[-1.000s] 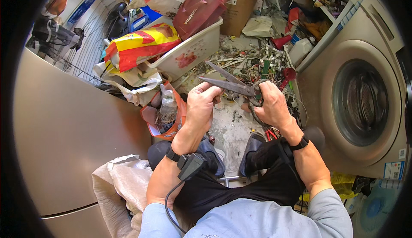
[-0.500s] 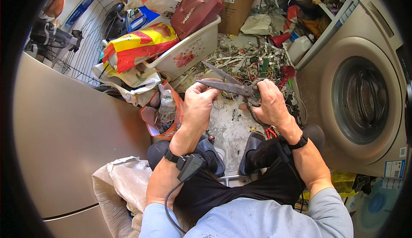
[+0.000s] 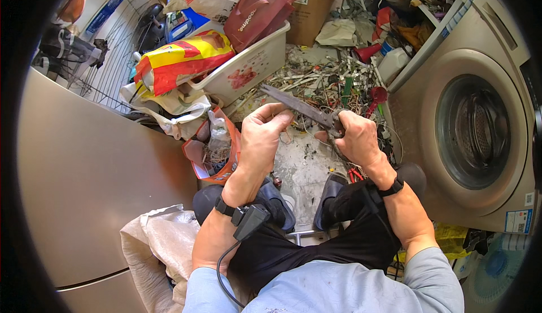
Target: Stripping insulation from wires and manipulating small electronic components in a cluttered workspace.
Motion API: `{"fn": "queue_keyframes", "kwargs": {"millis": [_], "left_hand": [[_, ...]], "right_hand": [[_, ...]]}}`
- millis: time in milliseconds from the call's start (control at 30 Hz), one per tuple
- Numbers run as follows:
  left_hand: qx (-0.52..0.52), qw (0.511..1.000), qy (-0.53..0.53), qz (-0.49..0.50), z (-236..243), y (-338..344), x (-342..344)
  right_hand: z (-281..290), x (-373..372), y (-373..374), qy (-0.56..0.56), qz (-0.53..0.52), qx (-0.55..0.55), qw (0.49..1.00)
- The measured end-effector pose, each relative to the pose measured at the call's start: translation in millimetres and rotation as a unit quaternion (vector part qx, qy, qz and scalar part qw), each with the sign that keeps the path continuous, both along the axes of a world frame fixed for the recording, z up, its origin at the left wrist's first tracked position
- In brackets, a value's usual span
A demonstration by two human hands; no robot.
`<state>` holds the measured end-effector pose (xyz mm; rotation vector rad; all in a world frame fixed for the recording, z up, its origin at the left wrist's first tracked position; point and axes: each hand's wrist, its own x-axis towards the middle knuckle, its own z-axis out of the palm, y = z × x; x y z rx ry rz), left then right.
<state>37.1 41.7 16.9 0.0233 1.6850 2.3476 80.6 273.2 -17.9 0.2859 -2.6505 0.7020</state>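
My right hand (image 3: 359, 138) is wrapped round the handles of large dark scissors (image 3: 299, 105), whose worn blades point up and to the left, pressed nearly together. Just below the blades, my left hand (image 3: 264, 132) is closed in a pinch, thumb against fingers. Whatever sits in that pinch is too small or hidden to name; a thin strand shows near the fingertips. Beneath and beyond both hands, a heap of cut wires and scraps (image 3: 316, 78) covers part of the floor. Left of my left hand stands an orange bag (image 3: 228, 169) with wire bits and clear plastic inside.
A white tub (image 3: 254, 67) holding bags stands at the far left. The washing machine (image 3: 418, 121) is close on the right, a metallic cabinet (image 3: 107, 183) on the left. Red-handled pliers (image 3: 355, 174) lie near my right foot. A pale sack (image 3: 164, 245) slumps at lower left.
The scissor blades have come together from being spread apart. My left hand has shifted slightly right, its fingertips now just under the blades.
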Motion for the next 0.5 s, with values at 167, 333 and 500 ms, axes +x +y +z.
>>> {"fn": "queue_keyframes", "kwargs": {"millis": [167,333,500], "left_hand": [[0.111,0.989,-0.099,-0.015,-10.9,-5.2,-6.6],[0.151,0.981,-0.119,-0.01,-4.6,-2.4,-7.6],[0.169,0.975,-0.14,-0.019,-0.5,3.4,-7.9]], "right_hand": [[-13.4,-3.8,7.2,-0.1,-0.001,-0.142,0.985],[0.5,-5.3,-5.1,-0.133,0.014,-0.263,0.956],[-5.7,-3.9,-5.7,-0.14,-0.019,-0.189,0.972]]}}
